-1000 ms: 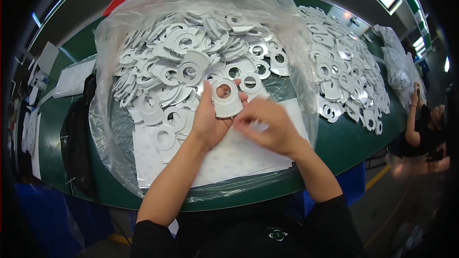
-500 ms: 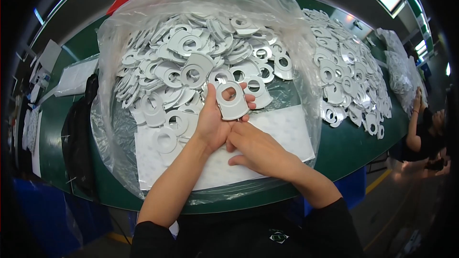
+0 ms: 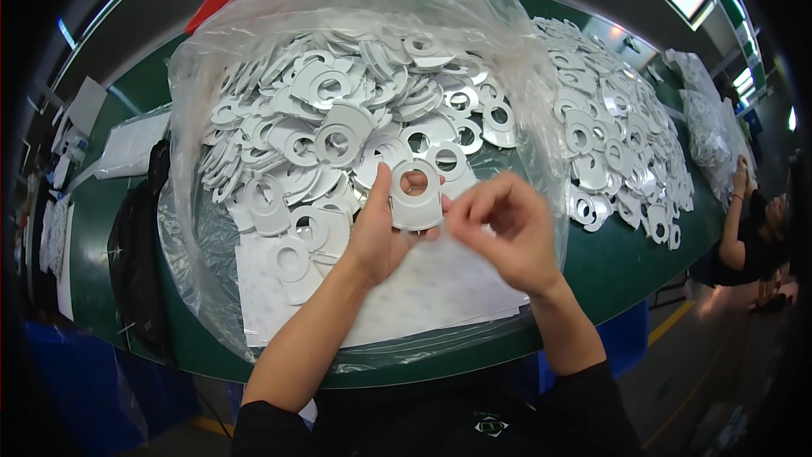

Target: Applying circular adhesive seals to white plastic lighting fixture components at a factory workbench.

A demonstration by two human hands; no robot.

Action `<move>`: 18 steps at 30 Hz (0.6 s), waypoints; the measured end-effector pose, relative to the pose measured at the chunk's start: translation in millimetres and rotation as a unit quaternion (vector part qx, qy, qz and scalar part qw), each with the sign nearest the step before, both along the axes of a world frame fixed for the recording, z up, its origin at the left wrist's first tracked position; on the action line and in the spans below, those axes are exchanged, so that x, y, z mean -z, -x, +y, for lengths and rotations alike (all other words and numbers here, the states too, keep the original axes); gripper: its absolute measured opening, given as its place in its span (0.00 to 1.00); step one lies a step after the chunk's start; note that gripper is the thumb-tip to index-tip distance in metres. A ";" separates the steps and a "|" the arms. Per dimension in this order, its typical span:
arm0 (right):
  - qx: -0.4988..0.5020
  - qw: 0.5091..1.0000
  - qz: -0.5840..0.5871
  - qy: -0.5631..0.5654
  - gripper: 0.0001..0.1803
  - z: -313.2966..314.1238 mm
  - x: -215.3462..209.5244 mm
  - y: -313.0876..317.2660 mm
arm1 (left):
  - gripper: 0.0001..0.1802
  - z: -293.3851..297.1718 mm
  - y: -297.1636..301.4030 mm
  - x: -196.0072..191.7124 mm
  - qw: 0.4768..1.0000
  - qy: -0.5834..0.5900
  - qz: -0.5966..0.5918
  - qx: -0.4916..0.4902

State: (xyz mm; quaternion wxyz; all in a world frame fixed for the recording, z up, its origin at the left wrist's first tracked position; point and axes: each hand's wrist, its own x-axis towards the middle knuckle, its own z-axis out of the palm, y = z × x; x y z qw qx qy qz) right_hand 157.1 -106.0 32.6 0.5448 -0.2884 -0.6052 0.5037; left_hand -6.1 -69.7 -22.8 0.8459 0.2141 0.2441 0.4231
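My left hand (image 3: pixel 379 233) holds a pale grey plastic part (image 3: pixel 415 211) with a large round hole and a flared lower end. Its thumb lies along the part's left edge and the fingers pass underneath. Just right of that part, my right hand (image 3: pixel 510 231) has its thumb and fingertips drawn together in a pinch; whatever may be between them is too small to make out. Beyond both hands a big heap of the same plastic parts (image 3: pixel 338 137) lies in an opened clear plastic bag (image 3: pixel 190 228). White sheets (image 3: pixel 406 309) lie beneath my hands.
A second heap of grey parts (image 3: pixel 622 123) covers the green table (image 3: pixel 592 275) to the right. Clear bags (image 3: pixel 706 114) stand past it, near another person's arm (image 3: pixel 736 233). On the left are a black cloth item (image 3: pixel 139 262) and a wrapped white packet (image 3: pixel 134 142).
My right hand has moved up and right from below the left palm, its fingers now pinched beside the part. The left hand, still holding the part, has shifted slightly down and right.
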 end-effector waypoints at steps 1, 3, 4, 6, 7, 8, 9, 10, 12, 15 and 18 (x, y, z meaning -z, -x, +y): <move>0.042 0.998 0.020 0.031 0.06 4.5 1.4 0.4 | 0.38 -1.6 -1.2 -3.7 0.999 0.006 0.046 -0.003; 0.103 0.992 0.028 0.067 0.05 11.5 8.0 1.3 | 0.38 -4.4 -3.5 -7.4 0.997 -0.017 0.073 0.017; 0.105 0.992 0.027 0.067 0.05 12.5 11.8 2.2 | 0.39 -4.8 -4.3 -6.6 0.996 -0.035 0.079 0.024; 0.101 0.990 0.017 0.100 0.05 14.7 19.6 6.5 | 0.39 -4.8 -4.8 -3.0 0.994 -0.054 0.086 0.029; 0.102 0.990 0.015 0.099 0.06 15.9 24.9 10.0 | 0.39 -4.6 -4.5 0.4 0.995 -0.059 0.077 0.023; 0.101 0.990 0.015 0.099 0.06 16.7 27.4 10.6 | 0.39 -4.4 -3.8 2.2 0.995 -0.065 0.068 0.018; 0.109 0.990 -0.005 0.093 0.06 16.7 28.6 10.2 | 0.39 -4.6 -3.8 2.3 0.995 -0.065 0.068 0.018; 0.117 0.989 -0.026 0.086 0.06 16.8 29.4 9.9 | 0.40 -4.7 -3.8 2.3 0.996 -0.065 0.065 0.019; 0.115 0.988 -0.022 0.098 0.06 17.5 30.2 10.1 | 0.40 -5.1 -4.1 1.3 0.996 -0.066 0.062 0.020; 0.107 0.987 -0.026 0.114 0.06 17.6 29.8 8.6 | 0.40 -5.5 -5.0 -0.5 0.995 -0.068 0.074 0.013; 0.097 0.988 -0.036 0.116 0.07 18.2 30.5 7.3 | 0.41 -5.0 -4.8 0.9 0.995 -0.075 0.069 0.021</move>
